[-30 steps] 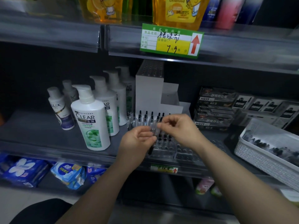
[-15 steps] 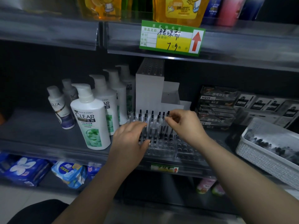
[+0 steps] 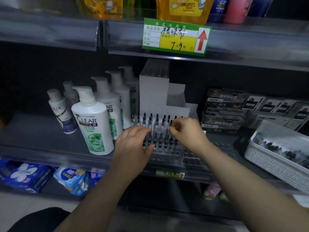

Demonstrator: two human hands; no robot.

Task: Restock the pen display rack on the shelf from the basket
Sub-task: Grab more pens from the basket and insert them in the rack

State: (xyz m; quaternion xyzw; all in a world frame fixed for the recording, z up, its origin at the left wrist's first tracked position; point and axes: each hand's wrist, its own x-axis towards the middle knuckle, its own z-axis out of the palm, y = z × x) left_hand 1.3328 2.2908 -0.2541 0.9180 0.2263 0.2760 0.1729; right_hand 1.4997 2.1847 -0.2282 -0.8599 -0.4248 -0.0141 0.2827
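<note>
A clear pen display rack point(image 3: 168, 155) with rows of holes stands at the shelf's front edge. Black-capped clear pens point(image 3: 157, 120) stand upright in its rear rows. My left hand point(image 3: 133, 148) reaches over the rack's left part, fingers and thumb loosely around a bunch of clear pens point(image 3: 158, 134). My right hand point(image 3: 187, 133) is just to the right, thumb and forefinger pinching the top of one pen point(image 3: 170, 124) above the rack. A white basket point(image 3: 270, 166) holding more dark-capped pens sits on the shelf at the right.
White CLEAR shampoo bottles point(image 3: 92, 126) and a LUX bottle point(image 3: 58, 111) crowd the rack's left side. A white stepped stand point(image 3: 155, 91) rises behind it, with stacked HQ35 boxes point(image 3: 222, 113) to its right. The upper shelf's edge with a green price tag point(image 3: 175, 37) hangs overhead.
Both hands moved forward from in front of the rack to over it. The left hand spread out and lowered onto the rack; the right hand shifted toward the rear pen rows.
</note>
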